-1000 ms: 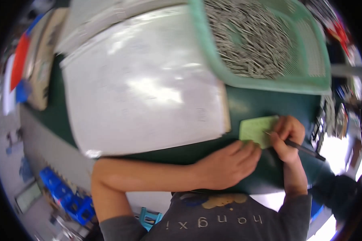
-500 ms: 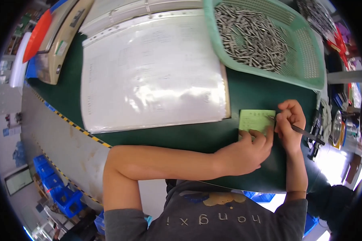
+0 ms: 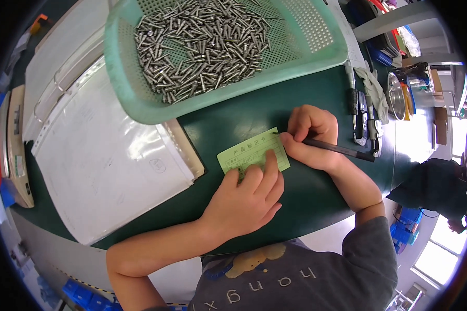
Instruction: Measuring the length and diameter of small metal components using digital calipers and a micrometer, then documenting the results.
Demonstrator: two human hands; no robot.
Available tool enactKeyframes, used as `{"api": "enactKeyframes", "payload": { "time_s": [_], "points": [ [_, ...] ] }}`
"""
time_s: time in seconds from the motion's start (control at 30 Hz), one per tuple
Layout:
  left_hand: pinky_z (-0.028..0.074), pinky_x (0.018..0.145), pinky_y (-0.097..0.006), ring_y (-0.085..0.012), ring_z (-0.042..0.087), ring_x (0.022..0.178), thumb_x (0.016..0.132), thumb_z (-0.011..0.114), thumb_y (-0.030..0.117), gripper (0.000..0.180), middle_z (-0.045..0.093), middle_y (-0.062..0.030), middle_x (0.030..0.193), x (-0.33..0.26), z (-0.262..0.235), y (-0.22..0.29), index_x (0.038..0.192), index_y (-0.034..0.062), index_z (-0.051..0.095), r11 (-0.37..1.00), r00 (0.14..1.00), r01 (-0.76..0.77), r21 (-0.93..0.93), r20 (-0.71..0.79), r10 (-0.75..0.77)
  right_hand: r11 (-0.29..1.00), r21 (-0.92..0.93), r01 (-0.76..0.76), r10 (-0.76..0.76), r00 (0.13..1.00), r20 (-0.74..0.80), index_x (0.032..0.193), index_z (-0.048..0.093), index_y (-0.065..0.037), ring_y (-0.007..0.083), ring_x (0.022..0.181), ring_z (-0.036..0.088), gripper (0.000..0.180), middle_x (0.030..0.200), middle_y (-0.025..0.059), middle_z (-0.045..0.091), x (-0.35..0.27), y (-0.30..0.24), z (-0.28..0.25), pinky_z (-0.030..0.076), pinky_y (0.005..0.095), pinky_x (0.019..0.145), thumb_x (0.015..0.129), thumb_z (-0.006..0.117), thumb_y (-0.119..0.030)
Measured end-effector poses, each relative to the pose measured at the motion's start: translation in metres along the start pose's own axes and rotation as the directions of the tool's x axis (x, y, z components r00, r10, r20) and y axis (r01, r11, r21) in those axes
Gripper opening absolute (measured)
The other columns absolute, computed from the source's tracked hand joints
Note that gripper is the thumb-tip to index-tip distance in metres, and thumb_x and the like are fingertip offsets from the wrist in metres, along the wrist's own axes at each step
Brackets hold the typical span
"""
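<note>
Grasped between thumb and fingers, a black pen (image 3: 342, 149) slants through the right hand (image 3: 311, 136), just beside the upper right corner of a green card (image 3: 251, 146), in the head view I follow from afar. The pen's writing end meets that corner; whether it touches the paper, I cannot tell. The left hand (image 3: 244, 202), spread rather than clenched, lays its fingertips on the card's near part, holding it flat against a dark green tabletop (image 3: 306, 207). To the card's left, a white-paged binder (image 3: 109, 166) lies open, and I see a strip of tabletop between the two. Beyond the card and toward its left, a mint-green basket (image 3: 228, 93) bears a heap of slim metal pieces (image 3: 202, 46), its rim apart from both hands. Right of the card, past the right hand, I have open tabletop as far as some dark slender tools (image 3: 359, 111) and a grey cloth (image 3: 373, 90). On the card's near side, the tabletop's curved edge runs close to a dark grey shirt (image 3: 264, 282).
</note>
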State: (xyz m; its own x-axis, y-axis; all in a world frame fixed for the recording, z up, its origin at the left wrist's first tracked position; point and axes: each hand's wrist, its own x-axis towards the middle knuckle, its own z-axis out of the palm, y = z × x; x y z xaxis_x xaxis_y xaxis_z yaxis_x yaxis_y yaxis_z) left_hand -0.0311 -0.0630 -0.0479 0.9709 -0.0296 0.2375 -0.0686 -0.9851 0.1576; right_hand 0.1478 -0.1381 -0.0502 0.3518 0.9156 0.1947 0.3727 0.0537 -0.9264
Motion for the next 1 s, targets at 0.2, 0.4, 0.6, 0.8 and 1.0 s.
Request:
{"api": "enactKeyframes", "payload": {
  "time_s": [0.2, 0.4, 0.6, 0.8, 1.0],
  "points": [
    [0.032, 0.056, -0.025, -0.0155, 0.036, 0.072, 0.070, 0.054, 0.042, 0.041, 0.046, -0.0103, 0.119, 0.0037, -0.0014, -0.0033, 0.096, 0.0099, 0.052, 0.997, 0.999, 0.037, -0.069, 0.028, -0.035, 0.999, -0.035, 0.008, -0.008, 1.000, 0.008, 0.055, 0.036, -0.008, 0.0082, 0.043, 0.038, 0.029, 0.054, 0.0028, 0.046, -0.0003, -0.0003, -0.0001, 0.027, 0.0212, 0.040, 0.061, 0.060, 0.007],
    [0.036, 0.059, -0.028, -0.0181, 0.040, 0.072, 0.070, 0.052, 0.038, 0.039, 0.046, -0.0146, 0.119, 0.0037, -0.0010, -0.0037, 0.096, 0.0091, 0.052, 0.998, 0.999, 0.024, -0.065, 0.023, -0.023, 0.993, -0.101, 0.056, -0.052, 0.998, 0.040, 0.053, 0.037, -0.008, 0.0104, 0.041, 0.039, 0.029, 0.050, 0.0019, 0.044, -0.0023, -0.0010, 0.0003, 0.026, 0.0227, 0.037, 0.059, 0.060, 0.008],
    [0.036, 0.059, -0.027, -0.0179, 0.040, 0.072, 0.071, 0.050, 0.038, 0.038, 0.046, -0.0145, 0.119, 0.0034, -0.0008, -0.0035, 0.097, 0.0089, 0.052, 0.998, 0.999, 0.031, -0.045, 0.016, -0.030, 0.996, -0.076, 0.054, -0.053, 0.999, 0.006, 0.051, 0.038, -0.006, 0.0109, 0.037, 0.034, 0.025, 0.048, 0.0018, 0.038, -0.0009, -0.0001, 0.0002, 0.024, 0.0237, 0.035, 0.059, 0.059, 0.006],
    [0.032, 0.054, -0.024, -0.0150, 0.035, 0.070, 0.066, 0.056, 0.038, 0.039, 0.049, -0.0100, 0.116, 0.0032, 0.0033, -0.0033, 0.093, 0.0096, 0.054, 0.997, 0.998, 0.044, -0.055, -0.031, -0.046, 0.995, -0.080, 0.065, -0.069, 0.997, -0.040, 0.053, 0.036, -0.008, 0.0108, 0.041, 0.037, 0.029, 0.051, 0.0025, 0.043, -0.0016, 0.0021, 0.0001, 0.026, 0.0223, 0.038, 0.060, 0.059, 0.009],
    [0.032, 0.054, -0.024, -0.0150, 0.035, 0.070, 0.067, 0.055, 0.038, 0.039, 0.049, -0.0103, 0.116, 0.0034, 0.0016, -0.0034, 0.094, 0.0092, 0.054, 0.998, 0.999, 0.038, -0.058, -0.029, -0.040, 0.990, -0.133, 0.054, -0.055, 0.998, -0.009, 0.053, 0.036, -0.008, 0.0108, 0.041, 0.037, 0.029, 0.050, 0.0024, 0.043, -0.0025, -0.0009, -0.0008, 0.025, 0.0222, 0.037, 0.060, 0.058, 0.009]
  ]
}}
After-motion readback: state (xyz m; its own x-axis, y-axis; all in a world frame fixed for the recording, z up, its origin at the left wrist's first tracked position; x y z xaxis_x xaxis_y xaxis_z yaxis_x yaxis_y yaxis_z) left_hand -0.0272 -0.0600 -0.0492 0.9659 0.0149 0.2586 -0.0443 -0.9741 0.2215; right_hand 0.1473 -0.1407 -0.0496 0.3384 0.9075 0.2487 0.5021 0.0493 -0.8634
